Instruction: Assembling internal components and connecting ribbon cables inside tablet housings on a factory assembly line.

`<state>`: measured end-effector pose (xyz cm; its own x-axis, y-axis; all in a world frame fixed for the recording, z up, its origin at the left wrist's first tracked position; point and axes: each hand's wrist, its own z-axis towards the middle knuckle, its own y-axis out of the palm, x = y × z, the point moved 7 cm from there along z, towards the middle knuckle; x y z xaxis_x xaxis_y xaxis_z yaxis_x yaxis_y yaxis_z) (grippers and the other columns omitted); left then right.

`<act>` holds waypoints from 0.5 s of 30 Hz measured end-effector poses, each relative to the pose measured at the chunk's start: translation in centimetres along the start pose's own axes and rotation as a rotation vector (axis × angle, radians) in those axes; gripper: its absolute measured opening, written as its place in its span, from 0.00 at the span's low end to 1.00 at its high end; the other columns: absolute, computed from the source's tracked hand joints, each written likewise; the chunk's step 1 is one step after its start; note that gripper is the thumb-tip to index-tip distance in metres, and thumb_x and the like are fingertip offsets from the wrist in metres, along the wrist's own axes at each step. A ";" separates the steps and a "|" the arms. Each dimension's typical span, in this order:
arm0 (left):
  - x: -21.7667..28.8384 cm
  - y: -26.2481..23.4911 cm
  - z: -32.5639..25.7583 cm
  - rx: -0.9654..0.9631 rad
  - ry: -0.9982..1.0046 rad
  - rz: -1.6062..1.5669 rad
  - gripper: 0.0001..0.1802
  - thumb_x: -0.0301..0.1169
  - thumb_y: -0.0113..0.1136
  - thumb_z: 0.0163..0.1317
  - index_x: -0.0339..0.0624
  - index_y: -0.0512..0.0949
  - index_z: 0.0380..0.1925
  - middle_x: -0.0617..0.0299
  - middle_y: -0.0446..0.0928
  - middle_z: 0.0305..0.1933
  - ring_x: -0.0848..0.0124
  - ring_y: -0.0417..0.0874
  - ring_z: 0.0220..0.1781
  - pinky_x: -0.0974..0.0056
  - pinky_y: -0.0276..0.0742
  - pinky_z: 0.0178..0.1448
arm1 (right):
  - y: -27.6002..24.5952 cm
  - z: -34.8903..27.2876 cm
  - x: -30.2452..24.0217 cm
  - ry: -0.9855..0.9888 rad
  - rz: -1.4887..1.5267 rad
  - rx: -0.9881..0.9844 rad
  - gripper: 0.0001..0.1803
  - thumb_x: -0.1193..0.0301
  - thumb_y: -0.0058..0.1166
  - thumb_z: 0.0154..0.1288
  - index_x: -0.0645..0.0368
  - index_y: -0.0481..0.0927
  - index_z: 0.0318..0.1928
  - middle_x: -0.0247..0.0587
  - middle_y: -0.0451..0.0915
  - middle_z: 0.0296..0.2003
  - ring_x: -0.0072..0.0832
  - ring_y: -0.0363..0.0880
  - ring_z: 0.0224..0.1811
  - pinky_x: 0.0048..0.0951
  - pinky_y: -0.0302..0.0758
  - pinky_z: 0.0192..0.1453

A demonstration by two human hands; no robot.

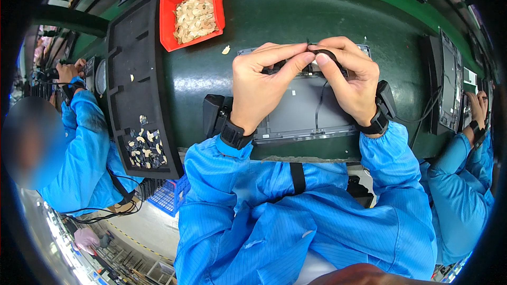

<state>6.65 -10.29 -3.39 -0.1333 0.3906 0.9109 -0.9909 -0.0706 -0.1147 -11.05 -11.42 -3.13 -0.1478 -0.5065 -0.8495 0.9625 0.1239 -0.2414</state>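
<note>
Above the far edge of a flat grey panel (285,113), which looks like a device cover, my two hands meet with fingertips almost touching. My left hand (256,81) pinches the end of a thin black cable (334,57) between thumb and forefinger. The thumb and fingers of my right hand (356,81) close on the same cable close by, where it curves. A dark strand also runs down the panel from beneath my right hand. My fingers hide most of the panel's far strip and the cable's tip. A black strap circles each wrist.
A red bin (167,23) of beige scraps stands at the far left. Beside it lies a black tray (134,66) with scraps at its near end. One loose scrap (226,50) lies on the green table (274,10). Another panel (449,81) stands at right. Co-workers sit on both sides.
</note>
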 end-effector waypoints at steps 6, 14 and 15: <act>-0.1 0.3 -0.2 -0.067 -0.035 -0.020 0.10 0.25 0.74 0.66 0.35 0.91 0.46 0.53 0.92 0.42 0.70 0.91 0.41 0.68 0.84 0.47 | 0.1 0.0 -0.3 -0.050 0.024 -0.028 0.10 0.79 0.67 0.70 0.64 0.92 0.50 0.43 0.89 0.44 0.28 0.87 0.45 0.26 0.82 0.50; 0.4 -0.6 -0.5 0.046 -0.021 0.044 0.06 0.22 0.73 0.64 0.36 0.93 0.40 0.61 0.91 0.36 0.82 0.84 0.34 0.74 0.77 0.39 | 0.4 -0.1 -0.3 -0.049 0.026 -0.065 0.11 0.78 0.67 0.70 0.63 0.92 0.51 0.45 0.89 0.46 0.29 0.88 0.45 0.27 0.83 0.50; 0.4 -0.6 -0.4 0.045 -0.019 0.043 0.06 0.22 0.73 0.64 0.36 0.93 0.40 0.61 0.91 0.36 0.82 0.84 0.34 0.74 0.77 0.39 | 0.5 -0.1 -0.5 -0.060 0.027 -0.068 0.11 0.78 0.67 0.70 0.63 0.92 0.52 0.45 0.89 0.45 0.29 0.88 0.45 0.27 0.83 0.50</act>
<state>7.19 -9.71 -3.16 -0.1753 0.3691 0.9127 -0.9823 -0.1281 -0.1369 -10.52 -11.00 -2.88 -0.1063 -0.5520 -0.8270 0.9478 0.1952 -0.2521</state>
